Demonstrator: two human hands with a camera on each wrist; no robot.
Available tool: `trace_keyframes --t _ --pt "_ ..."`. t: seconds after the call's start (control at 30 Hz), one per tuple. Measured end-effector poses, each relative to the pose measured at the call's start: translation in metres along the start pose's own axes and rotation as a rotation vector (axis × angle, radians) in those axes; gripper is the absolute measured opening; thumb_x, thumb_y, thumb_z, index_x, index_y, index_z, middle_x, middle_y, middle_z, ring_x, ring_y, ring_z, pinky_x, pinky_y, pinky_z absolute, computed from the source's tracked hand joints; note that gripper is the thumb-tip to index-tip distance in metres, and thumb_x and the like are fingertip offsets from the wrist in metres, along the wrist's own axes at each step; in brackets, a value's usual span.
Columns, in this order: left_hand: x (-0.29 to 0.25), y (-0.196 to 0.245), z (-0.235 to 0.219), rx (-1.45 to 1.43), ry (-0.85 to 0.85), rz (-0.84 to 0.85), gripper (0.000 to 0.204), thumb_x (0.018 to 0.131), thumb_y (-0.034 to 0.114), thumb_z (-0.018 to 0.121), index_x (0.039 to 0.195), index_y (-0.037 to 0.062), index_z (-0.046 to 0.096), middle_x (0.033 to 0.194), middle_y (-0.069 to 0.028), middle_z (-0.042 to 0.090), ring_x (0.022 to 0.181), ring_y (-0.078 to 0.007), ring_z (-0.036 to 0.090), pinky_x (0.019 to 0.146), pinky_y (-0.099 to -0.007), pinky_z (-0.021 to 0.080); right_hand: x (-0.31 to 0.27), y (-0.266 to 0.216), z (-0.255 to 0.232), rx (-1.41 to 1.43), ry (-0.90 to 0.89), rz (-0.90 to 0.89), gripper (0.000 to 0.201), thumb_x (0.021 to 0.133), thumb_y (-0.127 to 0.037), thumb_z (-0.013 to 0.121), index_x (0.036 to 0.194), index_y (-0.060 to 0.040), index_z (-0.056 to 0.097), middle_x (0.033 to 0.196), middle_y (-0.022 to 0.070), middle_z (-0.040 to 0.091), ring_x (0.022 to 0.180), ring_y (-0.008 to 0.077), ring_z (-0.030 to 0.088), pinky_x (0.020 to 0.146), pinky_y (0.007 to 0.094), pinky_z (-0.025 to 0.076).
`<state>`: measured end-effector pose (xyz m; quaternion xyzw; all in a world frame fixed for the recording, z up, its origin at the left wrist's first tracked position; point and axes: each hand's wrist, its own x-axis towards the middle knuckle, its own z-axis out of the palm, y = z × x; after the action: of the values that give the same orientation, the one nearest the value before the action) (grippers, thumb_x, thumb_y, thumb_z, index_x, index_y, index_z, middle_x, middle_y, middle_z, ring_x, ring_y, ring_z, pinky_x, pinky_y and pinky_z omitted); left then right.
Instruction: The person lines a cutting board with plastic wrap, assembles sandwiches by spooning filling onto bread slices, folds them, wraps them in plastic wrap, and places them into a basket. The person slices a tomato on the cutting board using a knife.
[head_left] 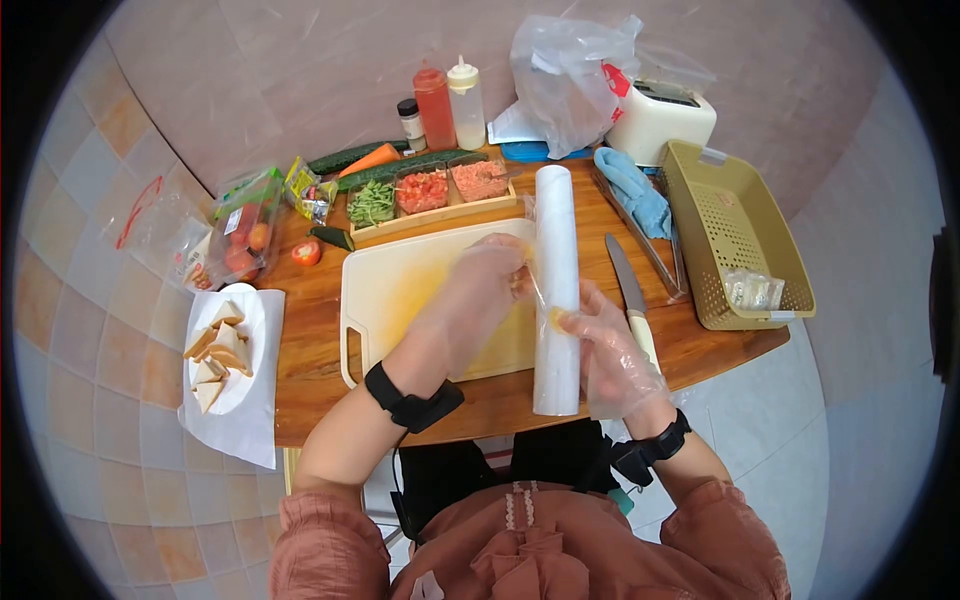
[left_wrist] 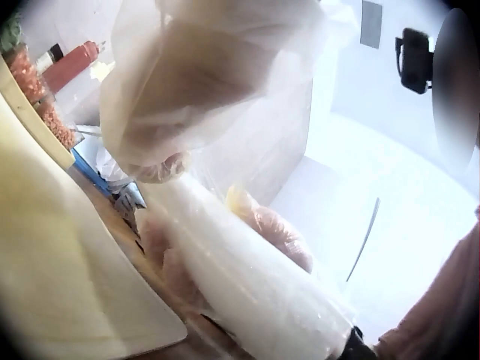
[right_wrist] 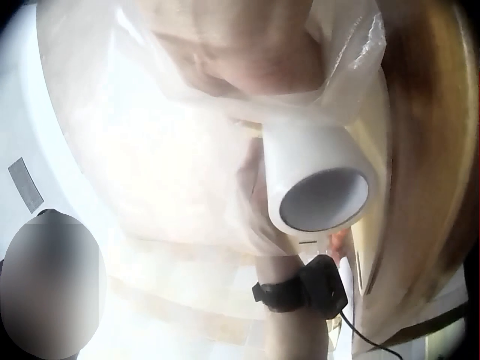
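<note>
Wooden tabletop (head_left: 312, 360) was flanked by tiled wall (head_left: 110, 330); label (head_left: 233, 220) on tomato pack (head_left: 262, 212) too small to be read. Plastic wrap roll (head_left: 556, 370) was gripped by right hand (head_left: 612, 355) over cutting board's (head_left: 378, 265) right edge; left hand (head_left: 482, 288) was bent beside it, pinch couldn't be confirmed.

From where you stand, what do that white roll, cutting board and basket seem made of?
Cling film roll: probably thin plastic film, milky white with a soft shine. Cutting board: likely plastic, matte and evenly cream beneath yellow stains. Perforated basket: probably moulded plastic, satin, with regular holes.
</note>
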<state>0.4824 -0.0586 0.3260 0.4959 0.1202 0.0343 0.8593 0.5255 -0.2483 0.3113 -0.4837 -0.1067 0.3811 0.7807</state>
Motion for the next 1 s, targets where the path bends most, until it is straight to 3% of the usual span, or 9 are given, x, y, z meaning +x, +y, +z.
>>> trace_keyframes --t 0.17,0.27,0.33,0.43,0.57,0.63,0.73,0.83,1.0 --pt "-0.016 0.007 -0.002 -0.077 -0.020 0.086 0.011 0.100 0.010 0.050 0.106 0.0056 0.058 0.106 -0.0048 0.059 0.096 -0.0197 0.057 0.091 -0.0385 0.046 -0.003 0.011 0.006 0.098 -0.086 -0.002 0.063 0.090 -0.010 0.063 0.147 -0.0020 0.039 0.131 0.0103 0.057 0.119 0.0195 0.057 0.103 0.0362 0.046" --pt "-0.028 0.019 0.005 -0.150 -0.002 0.092 0.005 0.098 0.004 0.049 0.101 0.0056 0.054 0.098 -0.0040 0.054 0.094 -0.0204 0.057 0.088 -0.0365 0.047 -0.004 0.015 0.008 0.129 -0.130 -0.016 0.059 0.094 -0.013 0.060 0.147 -0.0003 0.040 0.132 0.0117 0.057 0.120 0.0203 0.058 0.104 0.0373 0.046" --pt "-0.033 0.025 0.001 -0.090 -0.096 0.149 0.014 0.098 0.006 0.050 0.107 0.0038 0.060 0.105 -0.0052 0.060 0.099 -0.0209 0.058 0.092 -0.0393 0.047 -0.001 0.019 0.006 0.316 -0.244 0.037 0.051 0.097 -0.016 0.058 0.144 -0.0006 0.044 0.130 0.0111 0.060 0.119 0.0209 0.060 0.104 0.0377 0.048" --pt "-0.034 0.030 0.002 -0.068 -0.119 0.168 0.015 0.097 0.006 0.050 0.108 0.0034 0.061 0.104 -0.0048 0.061 0.098 -0.0206 0.058 0.090 -0.0392 0.047 -0.002 0.023 0.010 0.488 -0.260 0.088 0.044 0.100 -0.019 0.058 0.140 -0.0024 0.048 0.127 0.0092 0.063 0.116 0.0201 0.062 0.102 0.0377 0.049" --pt "-0.043 0.042 0.007 -0.040 -0.111 0.172 0.014 0.097 0.006 0.051 0.106 0.0048 0.061 0.102 -0.0038 0.061 0.094 -0.0197 0.058 0.085 -0.0378 0.047 -0.003 0.028 0.010 0.374 -0.299 0.046 0.044 0.101 -0.024 0.060 0.138 -0.0036 0.050 0.126 0.0075 0.064 0.115 0.0194 0.062 0.101 0.0367 0.050" --pt "-0.059 0.055 0.018 0.048 -0.004 0.178 0.013 0.097 0.006 0.051 0.105 0.0060 0.061 0.098 -0.0029 0.060 0.090 -0.0185 0.058 0.080 -0.0354 0.046 -0.007 0.030 0.013 0.369 -0.303 0.048 0.047 0.100 -0.030 0.063 0.138 -0.0035 0.051 0.126 0.0073 0.063 0.113 0.0188 0.063 0.099 0.0364 0.051" --pt "-0.059 0.056 0.016 -0.011 -0.041 0.194 0.012 0.097 0.006 0.051 0.104 0.0064 0.060 0.095 -0.0018 0.060 0.087 -0.0165 0.058 0.076 -0.0325 0.045 -0.007 0.034 0.014 0.333 -0.283 0.052 0.055 0.100 -0.036 0.061 0.142 -0.0023 0.050 0.127 0.0107 0.064 0.111 0.0217 0.065 0.097 0.0377 0.053" --pt "-0.063 0.056 0.015 0.022 -0.054 0.248 0.011 0.097 0.006 0.051 0.103 0.0065 0.060 0.095 -0.0021 0.061 0.087 -0.0153 0.058 0.076 -0.0319 0.046 -0.010 0.031 0.010 0.350 -0.339 0.159 0.057 0.099 -0.035 0.061 0.143 -0.0001 0.050 0.127 0.0123 0.064 0.110 0.0236 0.065 0.098 0.0380 0.052" --pt "-0.072 0.058 0.012 0.001 0.004 0.276 0.011 0.097 0.006 0.051 0.104 0.0056 0.060 0.095 -0.0041 0.062 0.084 -0.0154 0.059 0.073 -0.0314 0.049 -0.009 0.034 0.032 0.505 -0.293 0.181 0.060 0.098 -0.037 0.062 0.144 -0.0002 0.047 0.127 0.0134 0.063 0.115 0.0235 0.062 0.099 0.0392 0.052"
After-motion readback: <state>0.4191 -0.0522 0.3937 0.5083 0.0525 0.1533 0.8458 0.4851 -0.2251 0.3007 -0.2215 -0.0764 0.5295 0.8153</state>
